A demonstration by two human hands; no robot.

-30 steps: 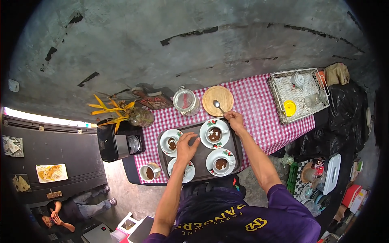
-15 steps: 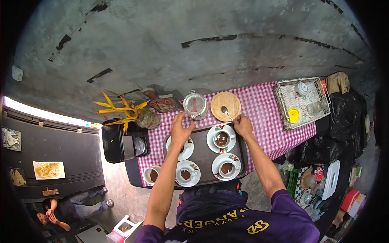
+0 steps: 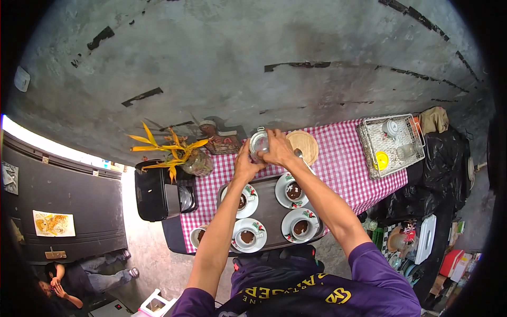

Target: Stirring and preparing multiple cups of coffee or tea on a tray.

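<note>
At the table's far side, my left hand [image 3: 246,166] and my right hand [image 3: 278,149] are closed around a clear glass clip-top jar [image 3: 259,140], one on each side. A metal spoon [image 3: 299,154] lies apart from my hands, its bowl on a round wooden board [image 3: 307,143] to the jar's right. On the dark tray [image 3: 268,211] below my forearms stand several white cups on patterned saucers [image 3: 260,242], holding something dark brown. White bits show in the far right cup [image 3: 292,191]. My left forearm partly hides the far left cup [image 3: 243,201] and another cup [image 3: 197,237].
A pink-checked cloth [image 3: 338,158] covers the table. Left stand a vase of yellow leaves [image 3: 198,162] and a black bin [image 3: 157,190]; a carved wooden piece [image 3: 221,143] leans behind. Right is a wire basket [image 3: 392,142] with a yellow item. A person [image 3: 66,280] lies back at lower left.
My right hand has let go of the spoon, leaving it on the board, and moved left to the jar. My left hand has closed on the jar too. The view has shifted slightly.
</note>
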